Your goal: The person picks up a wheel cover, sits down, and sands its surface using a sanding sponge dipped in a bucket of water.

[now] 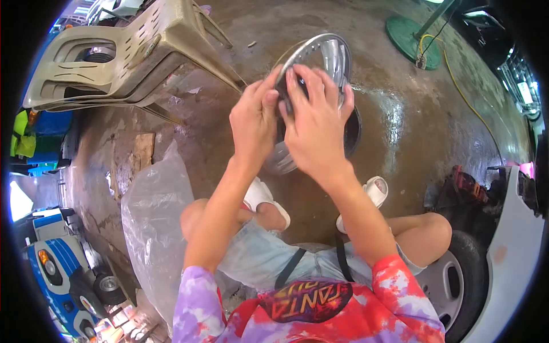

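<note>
Right of the stack of beige plastic chairs (134, 63), across the wet floor (372, 171), 1 round green base (394, 35) carries a pole (434, 18), with 1 yellow hose (470, 105) trailing nearby. Nearer than the stack lie 1 brown board (144, 148) and 1 clear plastic sheet (154, 217), with 1 blue-and-white vehicle (60, 263) to their left. Diagonally opposite the stack, 1 car tyre (476, 280) stands beside a pale body panel (517, 251).

Bright silver shines on the round metal piece (334, 54), above a brown floor (394, 154). Toward the floor's far left corner stand beige chairs (160, 54); toward its far right, a green base (400, 43) and yellow cord (476, 113). Pale blue shorts (251, 257), white sandals (264, 197), and a shirt (366, 314) blotched red, purple and white.
</note>
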Motion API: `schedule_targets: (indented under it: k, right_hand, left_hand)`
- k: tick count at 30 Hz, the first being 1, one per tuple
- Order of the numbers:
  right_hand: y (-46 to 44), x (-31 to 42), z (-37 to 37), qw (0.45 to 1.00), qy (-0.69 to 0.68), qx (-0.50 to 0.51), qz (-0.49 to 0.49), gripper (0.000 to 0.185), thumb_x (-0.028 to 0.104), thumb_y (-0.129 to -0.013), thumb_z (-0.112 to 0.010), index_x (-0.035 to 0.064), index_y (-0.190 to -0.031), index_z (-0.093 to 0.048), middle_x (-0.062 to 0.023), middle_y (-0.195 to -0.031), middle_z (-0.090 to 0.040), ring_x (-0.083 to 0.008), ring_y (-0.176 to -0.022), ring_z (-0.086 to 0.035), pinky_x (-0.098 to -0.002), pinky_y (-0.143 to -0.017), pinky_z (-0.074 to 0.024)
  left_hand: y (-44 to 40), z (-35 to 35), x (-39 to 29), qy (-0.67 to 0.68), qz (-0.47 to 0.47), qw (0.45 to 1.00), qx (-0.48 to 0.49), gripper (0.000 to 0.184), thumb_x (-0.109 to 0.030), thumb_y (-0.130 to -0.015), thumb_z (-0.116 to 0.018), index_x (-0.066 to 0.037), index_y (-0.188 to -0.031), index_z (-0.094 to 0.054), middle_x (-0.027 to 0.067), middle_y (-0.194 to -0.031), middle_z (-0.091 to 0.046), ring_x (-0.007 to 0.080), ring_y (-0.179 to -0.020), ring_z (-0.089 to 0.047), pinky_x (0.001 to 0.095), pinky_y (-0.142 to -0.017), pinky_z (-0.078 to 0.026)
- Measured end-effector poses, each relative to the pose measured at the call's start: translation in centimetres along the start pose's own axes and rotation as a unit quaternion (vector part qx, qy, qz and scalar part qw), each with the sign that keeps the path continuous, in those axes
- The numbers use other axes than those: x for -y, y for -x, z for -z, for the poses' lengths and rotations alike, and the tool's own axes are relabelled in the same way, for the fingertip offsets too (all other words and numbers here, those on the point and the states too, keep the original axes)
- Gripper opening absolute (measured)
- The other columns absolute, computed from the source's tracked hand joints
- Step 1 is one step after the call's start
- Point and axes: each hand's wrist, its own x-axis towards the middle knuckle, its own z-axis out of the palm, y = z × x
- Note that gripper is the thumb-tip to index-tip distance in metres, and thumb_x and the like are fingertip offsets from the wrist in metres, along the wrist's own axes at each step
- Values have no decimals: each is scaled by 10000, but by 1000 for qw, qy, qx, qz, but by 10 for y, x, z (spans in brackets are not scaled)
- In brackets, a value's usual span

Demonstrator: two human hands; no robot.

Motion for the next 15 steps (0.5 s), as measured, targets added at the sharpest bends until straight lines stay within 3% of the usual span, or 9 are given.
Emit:
schedule_targets:
  k: [4,8,10,12,15]
  right_hand:
    - [-9,-10,-8,1000,-9,6,-26,540,205,-859,-686,43,-1362,-577,-66,-1396,-509,-305,-1349,-435,-657,-1118,-223]
    - [30,-7,13,991,-103,79,10,453,164,-872,-668,94,-1319,-633,-60,-1387,-574,-277,-1334,-473,-608,-1123,-252]
    - [30,-35,21,944,-301,-15,-134,315,72,-938,-602,60,-1240,-690,-136,-1288,-645,-316,-1232,-574,-424,-1097,-400]
    - [19,-49,27,885,-397,-102,-222,281,47,-993,-546,-5,-1239,-674,-162,-1309,-637,-312,-1240,-580,-404,-1080,-431]
    - [-4,-39,16,952,-262,-94,-129,318,87,-982,-563,-31,-1264,-650,-170,-1319,-625,-351,-1248,-570,-427,-1088,-419]
  left_hand:
    - [1,-4,6,-7,-28,999,-17,377,-377,-1079,-512,-180,-1359,-671,150,-1125,-705,329,-935,-691,397,-849,-539]
    - [-4,0,3,42,-8,999,4,377,-381,-1083,-508,-191,-1366,-668,143,-1129,-702,301,-961,-683,379,-875,-525]
    - [-5,-3,-3,35,-9,999,6,377,-379,-1085,-506,-192,-1369,-667,131,-1111,-700,281,-955,-673,365,-879,-516]
    - [0,0,-3,28,5,1000,5,376,-378,-1087,-504,-193,-1370,-668,123,-1091,-695,266,-942,-664,356,-877,-511]
    - [-4,0,-5,31,16,999,14,376,-378,-1088,-503,-192,-1367,-671,118,-1051,-687,255,-912,-651,351,-867,-509]
